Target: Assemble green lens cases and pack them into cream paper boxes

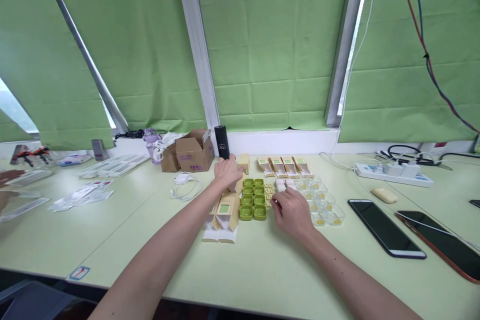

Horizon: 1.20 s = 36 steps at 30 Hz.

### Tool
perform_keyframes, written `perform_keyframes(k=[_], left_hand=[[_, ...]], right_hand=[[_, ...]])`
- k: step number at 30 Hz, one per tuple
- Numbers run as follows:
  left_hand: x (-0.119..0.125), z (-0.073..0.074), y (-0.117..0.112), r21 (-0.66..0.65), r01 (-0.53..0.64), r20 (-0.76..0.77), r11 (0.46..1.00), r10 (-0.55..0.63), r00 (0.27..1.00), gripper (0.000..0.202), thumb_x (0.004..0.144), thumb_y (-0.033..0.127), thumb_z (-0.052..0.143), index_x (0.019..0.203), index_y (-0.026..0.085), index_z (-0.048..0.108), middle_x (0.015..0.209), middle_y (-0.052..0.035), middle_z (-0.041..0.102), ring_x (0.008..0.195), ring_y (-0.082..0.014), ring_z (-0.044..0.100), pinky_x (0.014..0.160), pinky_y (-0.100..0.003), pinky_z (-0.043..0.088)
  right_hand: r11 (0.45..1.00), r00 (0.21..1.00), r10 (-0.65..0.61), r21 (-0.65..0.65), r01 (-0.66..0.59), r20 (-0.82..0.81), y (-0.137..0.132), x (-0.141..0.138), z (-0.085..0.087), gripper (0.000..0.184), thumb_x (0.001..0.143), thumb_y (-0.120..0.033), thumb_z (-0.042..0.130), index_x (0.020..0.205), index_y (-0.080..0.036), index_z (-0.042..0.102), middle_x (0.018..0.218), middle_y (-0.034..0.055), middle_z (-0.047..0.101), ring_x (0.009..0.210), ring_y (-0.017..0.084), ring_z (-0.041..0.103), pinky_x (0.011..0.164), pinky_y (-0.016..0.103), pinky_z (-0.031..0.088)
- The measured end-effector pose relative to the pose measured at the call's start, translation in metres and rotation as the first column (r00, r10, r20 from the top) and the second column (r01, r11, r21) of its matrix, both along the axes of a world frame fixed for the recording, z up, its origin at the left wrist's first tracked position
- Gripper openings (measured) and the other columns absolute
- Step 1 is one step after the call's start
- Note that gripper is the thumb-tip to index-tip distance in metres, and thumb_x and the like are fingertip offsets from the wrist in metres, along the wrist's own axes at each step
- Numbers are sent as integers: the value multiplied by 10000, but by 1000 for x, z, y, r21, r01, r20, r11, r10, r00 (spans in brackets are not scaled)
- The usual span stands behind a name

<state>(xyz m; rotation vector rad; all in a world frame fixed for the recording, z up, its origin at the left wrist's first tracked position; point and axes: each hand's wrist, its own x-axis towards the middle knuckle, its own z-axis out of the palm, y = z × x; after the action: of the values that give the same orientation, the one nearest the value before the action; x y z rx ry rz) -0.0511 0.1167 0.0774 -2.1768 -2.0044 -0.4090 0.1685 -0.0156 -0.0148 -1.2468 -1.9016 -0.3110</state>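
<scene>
My left hand (227,172) reaches far across the table and closes on a small tan box (243,162) near the black cylinder (222,142). My right hand (291,211) rests with curled fingers beside the block of green square cases (253,199), fingertips at small cream pieces (269,193); what they pinch is hidden. Flat tan cartons with green windows (226,210) lie under my left forearm. Four more tan cartons (285,166) stand in a row behind. Clear lids with yellow dots (322,203) lie right of my right hand.
Two phones (386,227) lie at the right with a white power strip (393,172) and cables behind. A brown cardboard box (195,152), a purple bottle (151,140) and a white cable (185,186) sit left. Another person's hand (9,176) shows at far left.
</scene>
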Motion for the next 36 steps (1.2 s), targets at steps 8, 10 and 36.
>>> perform_keyframes(k=[8, 10, 36], left_hand=[[35, -7, 45, -98, -95, -8, 991, 95, 995, 792, 884, 652, 632, 1463, 144, 446, 1272, -257, 732, 1262, -418, 633, 991, -492, 445], [41, -9, 54, -103, -114, -27, 988, 111, 993, 817, 881, 647, 646, 1489, 150, 423, 1276, -257, 734, 1271, -421, 629, 1029, -514, 413], [52, -4, 13, 163, 101, 21, 981, -105, 994, 471, 985, 485, 535, 1306, 141, 508, 1030, -174, 768, 1190, -375, 590, 1044, -471, 335]], right_hand=[[997, 998, -57, 47, 58, -33, 4, 10, 5, 145, 955, -149, 612, 847, -210, 688, 754, 41, 734, 773, 225, 564, 719, 342, 336], [996, 997, -67, 57, 69, -41, 6, 13, 4, 142, 950, -147, 614, 844, -210, 686, 751, 40, 732, 769, 224, 560, 713, 342, 335], [978, 964, -181, 65, 197, -196, 11, 42, 23, 127, 957, -206, 606, 938, -229, 730, 786, 47, 745, 816, 260, 618, 691, 356, 398]])
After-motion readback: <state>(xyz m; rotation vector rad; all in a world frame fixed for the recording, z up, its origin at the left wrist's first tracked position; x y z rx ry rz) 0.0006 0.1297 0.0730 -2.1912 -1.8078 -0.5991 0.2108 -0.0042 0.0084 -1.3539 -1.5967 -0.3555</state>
